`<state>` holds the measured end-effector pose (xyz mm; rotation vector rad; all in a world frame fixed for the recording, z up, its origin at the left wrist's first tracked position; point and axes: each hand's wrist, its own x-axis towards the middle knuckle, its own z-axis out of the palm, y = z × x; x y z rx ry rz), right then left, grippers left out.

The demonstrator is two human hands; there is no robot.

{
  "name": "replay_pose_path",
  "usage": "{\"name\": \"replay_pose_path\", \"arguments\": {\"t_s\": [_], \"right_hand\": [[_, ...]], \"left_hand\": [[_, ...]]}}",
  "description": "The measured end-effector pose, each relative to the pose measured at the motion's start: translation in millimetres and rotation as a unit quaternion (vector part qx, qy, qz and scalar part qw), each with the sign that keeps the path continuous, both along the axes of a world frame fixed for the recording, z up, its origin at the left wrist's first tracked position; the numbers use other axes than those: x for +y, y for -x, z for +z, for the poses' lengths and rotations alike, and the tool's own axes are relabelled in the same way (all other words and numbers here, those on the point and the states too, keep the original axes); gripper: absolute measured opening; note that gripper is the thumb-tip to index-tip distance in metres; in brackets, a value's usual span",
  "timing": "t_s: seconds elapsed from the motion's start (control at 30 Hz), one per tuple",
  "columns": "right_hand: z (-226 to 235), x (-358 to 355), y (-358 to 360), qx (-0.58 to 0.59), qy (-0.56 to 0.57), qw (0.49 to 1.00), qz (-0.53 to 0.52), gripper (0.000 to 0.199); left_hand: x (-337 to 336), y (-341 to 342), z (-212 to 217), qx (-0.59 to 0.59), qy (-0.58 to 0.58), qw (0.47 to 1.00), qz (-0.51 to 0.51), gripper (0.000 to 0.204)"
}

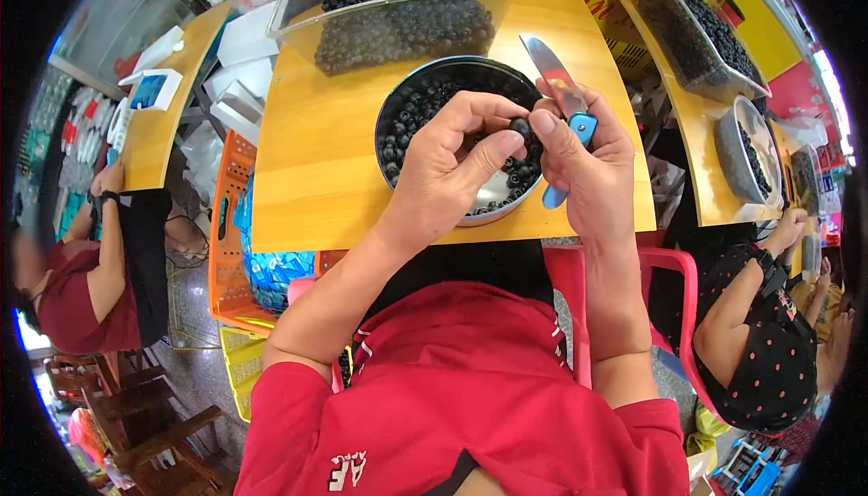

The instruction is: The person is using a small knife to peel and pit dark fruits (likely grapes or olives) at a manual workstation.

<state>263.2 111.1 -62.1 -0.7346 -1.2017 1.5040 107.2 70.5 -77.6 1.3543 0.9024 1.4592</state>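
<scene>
Fingers of the left hand [448, 166] pinch one dark round fruit [520, 127] above the metal bowl [398, 98] of the same fruits. Right hand [588, 170] is clamped around a blue-handled knife [565, 103], blade pointing away. The bowl sits near the front edge of the yellow desk [307, 161], bare wood to its left; a clear tray [407, 8] lies just behind.
</scene>
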Motion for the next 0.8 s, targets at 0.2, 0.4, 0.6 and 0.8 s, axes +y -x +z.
{"name": "replay_pose_path", "arguments": {"t_s": [0.2,0.4,0.6,0.8], "right_hand": [[1.0,-1.9,3.6,-0.022,-0.026,0.999,0.008,0.032],[4.1,-1.4,0.2,-0.012,-0.008,1.000,0.011,0.031],[5.9,-6.1,-1.5,-0.050,-0.036,0.998,-0.003,0.036],[3.8,-1.6,1.8,-0.110,-0.054,0.992,0.011,0.033]], "left_hand": [[2.5,3.0,-2.5,-0.032,0.014,0.999,-0.024,0.020],[1.2,6.2,-2.8,-0.073,0.013,0.996,-0.055,0.018],[0.7,7.2,2.7,-0.117,0.061,0.987,-0.095,0.018],[2.0,9.3,-3.0,-0.076,0.059,0.990,-0.099,0.019]]}}
